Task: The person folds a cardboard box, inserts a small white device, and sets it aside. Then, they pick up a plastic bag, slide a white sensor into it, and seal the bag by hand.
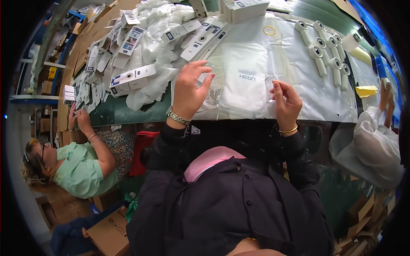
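A pile of frosted white plastic bags (pixel 239 96) with dark print lies flat on the table before me. My left hand (pixel 192 87) hovers at the pile's left side, thumb and fingers apart, with nothing in it. Under and beside it is clear film (pixel 209 100). My right hand (pixel 287 102) is at the pile's right edge, its fingers curled and the thumb pressed toward them. Whether something thin sits in that pinch I cannot make out. A yellow rubber band (pixel 270 30) lies beyond the bags.
Printed white boxes (pixel 203 40) and crumpled white plastic (pixel 149 55) heap up at the left. Several white handheld devices with round heads (pixel 317 55) lie at the right, near a yellow paper piece (pixel 366 91). Co-workers sit at both sides, a green-shirted person (pixel 87 166) on the left.
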The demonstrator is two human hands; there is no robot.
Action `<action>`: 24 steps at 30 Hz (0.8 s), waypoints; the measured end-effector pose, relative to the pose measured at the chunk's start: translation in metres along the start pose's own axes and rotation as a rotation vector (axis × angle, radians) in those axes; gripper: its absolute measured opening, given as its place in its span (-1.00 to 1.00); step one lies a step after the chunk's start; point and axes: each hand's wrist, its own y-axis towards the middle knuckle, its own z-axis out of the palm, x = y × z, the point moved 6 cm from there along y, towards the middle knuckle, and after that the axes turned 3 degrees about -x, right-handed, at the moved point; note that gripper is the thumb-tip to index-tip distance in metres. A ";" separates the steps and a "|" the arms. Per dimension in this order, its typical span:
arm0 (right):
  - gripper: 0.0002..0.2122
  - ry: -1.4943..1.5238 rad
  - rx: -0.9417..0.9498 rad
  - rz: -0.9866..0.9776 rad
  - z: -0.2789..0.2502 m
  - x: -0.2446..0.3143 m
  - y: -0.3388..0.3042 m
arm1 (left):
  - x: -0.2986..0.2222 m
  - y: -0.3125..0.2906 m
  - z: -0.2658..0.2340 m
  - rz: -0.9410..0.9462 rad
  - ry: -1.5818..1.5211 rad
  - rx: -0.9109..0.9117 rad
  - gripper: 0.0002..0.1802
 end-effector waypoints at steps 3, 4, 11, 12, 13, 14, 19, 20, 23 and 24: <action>-0.87 -0.038 -0.001 -0.022 -0.003 0.003 0.000 | 0.016 0.014 0.012 0.064 0.127 -0.034 -0.72; -0.87 -0.051 0.006 -0.035 -0.002 0.004 0.000 | 0.024 0.018 0.014 0.091 0.198 -0.058 -0.70; -0.86 -0.030 0.005 -0.025 -0.002 0.002 -0.003 | 0.079 0.040 0.022 -0.057 0.480 -0.003 -0.66; -0.86 -0.028 0.005 -0.023 -0.002 0.001 -0.003 | 0.086 0.040 0.023 -0.118 0.479 0.074 -0.64; -0.86 -0.025 0.006 -0.026 -0.001 0.001 -0.003 | 0.087 0.040 0.021 -0.118 0.481 0.071 -0.64; -0.86 -0.028 0.006 -0.025 -0.001 0.001 -0.003 | 0.083 0.039 0.016 -0.114 0.447 0.035 -0.65; -0.86 -0.017 0.009 -0.015 -0.001 0.004 -0.003 | 0.063 0.024 -0.008 -0.044 0.415 -0.166 -0.73; -0.85 -0.012 0.007 -0.015 -0.002 0.006 -0.003 | 0.057 0.019 -0.015 -0.009 0.428 -0.231 -0.76; -0.82 0.031 0.014 0.001 -0.006 0.003 -0.004 | 0.028 0.003 -0.037 0.122 0.358 -0.363 -0.78; -0.80 0.051 0.011 0.011 -0.007 0.004 -0.005 | 0.015 -0.005 -0.047 0.191 0.320 -0.423 -0.79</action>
